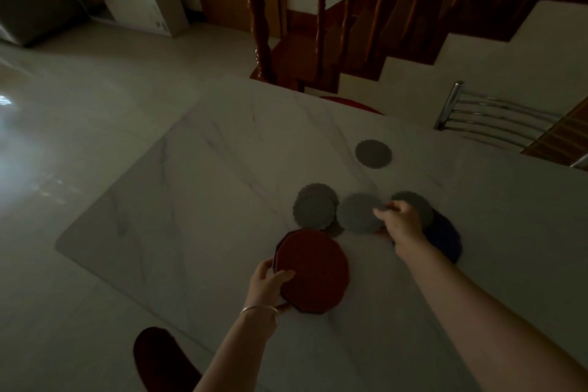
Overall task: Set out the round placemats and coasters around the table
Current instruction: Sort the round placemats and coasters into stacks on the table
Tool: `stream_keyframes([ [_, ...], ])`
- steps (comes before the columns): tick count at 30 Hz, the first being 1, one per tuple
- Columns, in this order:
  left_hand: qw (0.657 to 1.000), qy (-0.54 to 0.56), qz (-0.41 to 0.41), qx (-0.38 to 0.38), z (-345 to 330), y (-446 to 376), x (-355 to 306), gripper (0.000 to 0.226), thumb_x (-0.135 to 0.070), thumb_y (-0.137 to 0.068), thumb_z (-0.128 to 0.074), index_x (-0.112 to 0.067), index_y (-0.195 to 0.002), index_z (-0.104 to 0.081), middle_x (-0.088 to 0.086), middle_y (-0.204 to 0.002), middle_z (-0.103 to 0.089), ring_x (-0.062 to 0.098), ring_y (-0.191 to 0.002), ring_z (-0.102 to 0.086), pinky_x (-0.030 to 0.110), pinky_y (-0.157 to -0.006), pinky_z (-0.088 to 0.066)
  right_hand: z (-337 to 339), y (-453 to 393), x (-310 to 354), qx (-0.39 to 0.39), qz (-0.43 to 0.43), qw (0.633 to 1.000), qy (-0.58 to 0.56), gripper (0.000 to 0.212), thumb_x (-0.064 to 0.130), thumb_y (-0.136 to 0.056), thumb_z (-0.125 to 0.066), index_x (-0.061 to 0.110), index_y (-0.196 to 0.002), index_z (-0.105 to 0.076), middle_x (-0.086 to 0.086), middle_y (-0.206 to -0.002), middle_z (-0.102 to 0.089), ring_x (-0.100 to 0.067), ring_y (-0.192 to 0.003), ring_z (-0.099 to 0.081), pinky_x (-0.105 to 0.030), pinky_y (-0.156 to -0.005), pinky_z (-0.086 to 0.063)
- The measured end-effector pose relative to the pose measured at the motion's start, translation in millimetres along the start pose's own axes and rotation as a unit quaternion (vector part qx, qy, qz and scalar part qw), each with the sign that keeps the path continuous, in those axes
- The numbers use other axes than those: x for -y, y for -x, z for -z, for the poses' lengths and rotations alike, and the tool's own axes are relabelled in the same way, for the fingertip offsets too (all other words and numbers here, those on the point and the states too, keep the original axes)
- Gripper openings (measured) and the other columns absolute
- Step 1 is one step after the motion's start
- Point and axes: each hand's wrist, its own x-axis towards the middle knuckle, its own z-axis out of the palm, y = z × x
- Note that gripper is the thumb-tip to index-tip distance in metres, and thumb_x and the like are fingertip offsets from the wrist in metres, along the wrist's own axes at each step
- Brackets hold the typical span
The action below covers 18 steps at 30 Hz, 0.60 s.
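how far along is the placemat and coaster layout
Early. One grey coaster lies alone toward the far side, seemingly placed. The right hand pinches another grey coaster; the left hand grips the red placemat stack. More grey coasters and a dark blue mat remain clustered mid-table.

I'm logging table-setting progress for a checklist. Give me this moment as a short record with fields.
surface: white marble-look table
left hand: grips the edge of a stack of red round placemats
right hand: pinches a grey round coaster, grip at its right edge
already set apart: one grey scalloped coaster, alone toward the far edge
still clustered: a small pile of grey scalloped coasters; a dark blue round mat under the right wrist
seating: chrome-backed chair at the far right
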Motion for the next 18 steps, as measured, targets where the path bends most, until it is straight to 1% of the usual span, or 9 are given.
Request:
stream_keyframes([
  [2, 1.0, 0.009, 0.001, -0.002, -1, 0, 0, 0.029, 0.0, -0.085, -0.059, -0.015, -0.109, -0.054, 0.008, -0.095, -0.062, 0.024, -0.081, -0.059, 0.032, -0.057, -0.047, -16, 3, 3, 0.079, -0.021, 0.995, -0.051, 0.02, 0.007, -0.086, -0.064, 0.01, -0.105, -0.056, -0.018, -0.115, -0.059, -0.028, -0.089, -0.061, -0.041, -0.067, -0.057],
  [3, 1.0, 0.011, 0.001, -0.002, -1, 1, 0, 0.029, 0.0, -0.085, -0.058, -0.015, -0.109, -0.054, 0.008, -0.094, -0.063, 0.024, -0.079, -0.059, 0.032, -0.056, -0.047, -23, 3, 2, 0.114, -0.019, 0.992, -0.043, 0.018, 0.004, -0.086, -0.063, 0.011, -0.101, -0.057, -0.017, -0.116, -0.06, -0.028, -0.092, -0.062, -0.044, -0.072, -0.057],
  [5, 1.0, 0.013, 0.0, -0.003, -1, 2, 0, 0.029, 0.0, -0.085, -0.058, -0.015, -0.109, -0.054, 0.006, -0.09, -0.063, 0.021, -0.076, -0.06, 0.029, -0.053, -0.048, -30, 3, -5, 0.133, 0.02, 0.989, 0.066, 0.021, 0.003, -0.086, -0.062, 0.011, -0.106, -0.06, -0.016, -0.118, -0.061, -0.028, -0.099, -0.062, -0.044, -0.083, -0.056],
  [7, 1.0, 0.015, 0.003, -0.004, -1, 2, 1, 0.029, 0.0, -0.085, -0.058, -0.015, -0.109, -0.054, 0.005, -0.09, -0.063, 0.02, -0.076, -0.06, 0.029, -0.053, -0.049, -24, 1, -12, 0.067, 0.085, 0.975, 0.193, 0.028, 0.007, -0.088, -0.057, 0.009, -0.115, -0.06, -0.014, -0.118, -0.063, -0.029, -0.1, -0.061, -0.036, -0.075, -0.052],
  [9, 1.0, 0.019, 0.006, -0.002, 0, 1, 2, 0.03, 0.0, -0.085, -0.058, -0.015, -0.111, -0.054, 0.007, -0.096, -0.063, 0.023, -0.081, -0.059, 0.031, -0.056, -0.048, -6, -6, -16, -0.021, 0.131, 0.958, 0.255, 0.033, 0.007, -0.087, -0.052, 0.008, -0.119, -0.059, -0.014, -0.12, -0.064, -0.032, -0.102, -0.061, -0.028, -0.071, -0.041],
  [11, 1.0, 0.021, 0.008, -0.002, 0, -1, 3, 0.031, 0.0, -0.085, -0.058, -0.014, -0.113, -0.054, 0.008, -0.098, -0.062, 0.024, -0.083, -0.059, 0.032, -0.058, -0.047, 18, -18, -16, -0.098, 0.14, 0.941, 0.293, 0.038, 0.009, -0.086, -0.054, 0.007, -0.124, -0.058, -0.017, -0.124, -0.062, -0.035, -0.11, -0.058, -0.031, -0.078, -0.044],
  [13, 1.0, 0.024, 0.008, 0.0, 0, -2, 3, 0.033, 0.0, -0.085, -0.057, -0.014, -0.114, -0.054, 0.008, -0.095, -0.062, 0.023, -0.081, -0.058, 0.032, -0.058, -0.046, 39, -31, -13, -0.16, 0.126, 0.91, 0.362, 0.046, 0.019, -0.084, -0.062, 0.006, -0.128, -0.055, -0.022, -0.129, -0.055, -0.039, -0.118, -0.05, -0.04, -0.09, -0.045],
  [15, 1.0, 0.024, 0.006, 0.003, 0, -2, 3, 0.033, 0.0, -0.084, -0.057, -0.014, -0.114, -0.054, 0.009, -0.095, -0.062, 0.024, -0.08, -0.058, 0.031, -0.058, -0.046, 53, -42, -9, -0.173, 0.071, 0.884, 0.428, 0.064, 0.036, -0.079, -0.07, 0.003, -0.13, -0.05, -0.025, -0.133, -0.048, -0.041, -0.122, -0.042, -0.043, -0.091, -0.044],
  [18, 1.0, 0.021, -0.001, 0.005, 0, -2, 3, 0.03, 0.0, -0.084, -0.058, -0.013, -0.111, -0.055, 0.01, -0.092, -0.063, 0.023, -0.072, -0.058, 0.031, -0.057, -0.049, 58, -52, -3, -0.133, 0.007, 0.873, 0.469, 0.09, 0.053, -0.066, -0.078, 0.0, -0.131, -0.043, -0.024, -0.136, -0.043, -0.039, -0.125, -0.039, -0.043, -0.094, -0.042],
])
